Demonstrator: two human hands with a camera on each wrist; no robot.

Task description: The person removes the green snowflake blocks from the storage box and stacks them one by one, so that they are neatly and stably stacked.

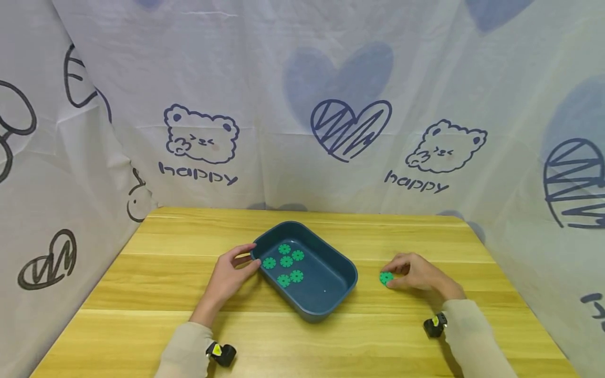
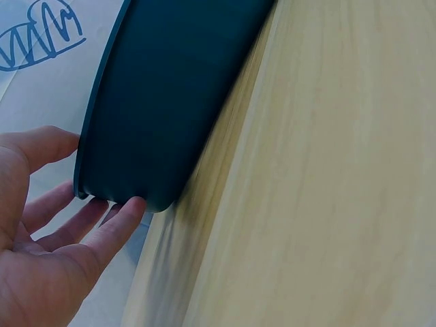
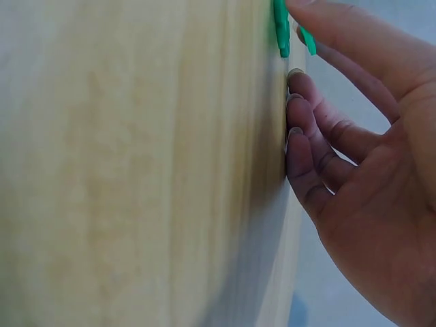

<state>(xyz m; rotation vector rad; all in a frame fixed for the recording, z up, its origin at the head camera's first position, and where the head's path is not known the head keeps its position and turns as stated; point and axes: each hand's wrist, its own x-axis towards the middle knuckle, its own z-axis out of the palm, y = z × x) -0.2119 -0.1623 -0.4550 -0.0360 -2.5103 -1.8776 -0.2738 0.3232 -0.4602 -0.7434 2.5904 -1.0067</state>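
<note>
A dark blue-green bin sits on the table, with several green notched discs lying toward its left end. At that end, my left hand touches the rim and outer wall. In the left wrist view, fairly straight fingertips rest against the bin's end wall. Right of the bin, my right hand pinches a green notched disc close over the table. Two green edges show by the thumb in the right wrist view, where the other fingers curl near the tabletop.
The wood-grain table extends to both sides of the bin. White printed cloth hangs behind the table and along both sides. Small black cameras are strapped at both wrists.
</note>
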